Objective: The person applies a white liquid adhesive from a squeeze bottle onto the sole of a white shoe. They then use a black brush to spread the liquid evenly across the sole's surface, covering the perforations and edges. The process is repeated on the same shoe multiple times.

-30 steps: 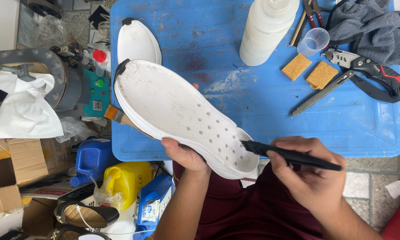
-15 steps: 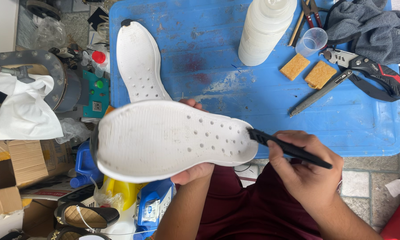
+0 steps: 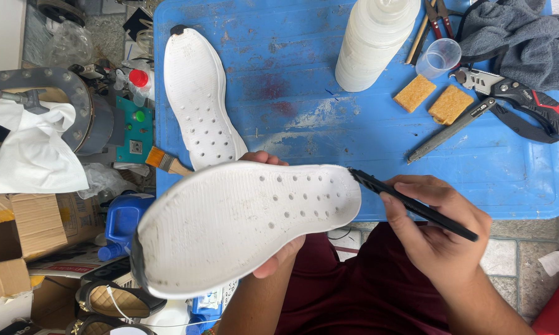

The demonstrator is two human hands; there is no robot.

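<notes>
1. A white shoe sole [image 3: 242,226] with small round holes is held flat, bottom side up, at the near edge of the blue worktop [image 3: 354,142], over the person's lap.
2. The left hand [image 3: 273,248] grips the sole from underneath, fingers curled around its edges.
3. The right hand [image 3: 437,232] is closed around a thin black tool [image 3: 413,205], whose tip touches the sole's right end.
4. A second white sole [image 3: 198,96] lies on the worktop, far left.
5. A small brush [image 3: 166,161] lies just beside that sole.
6. Farther right stand a translucent white bottle [image 3: 372,43] and a small clear cup [image 3: 437,59].
7. Near them lie two tan sponge blocks [image 3: 431,99], a metal file [image 3: 450,130], black-and-red pliers [image 3: 521,102] and a grey cloth [image 3: 521,37].
</notes>
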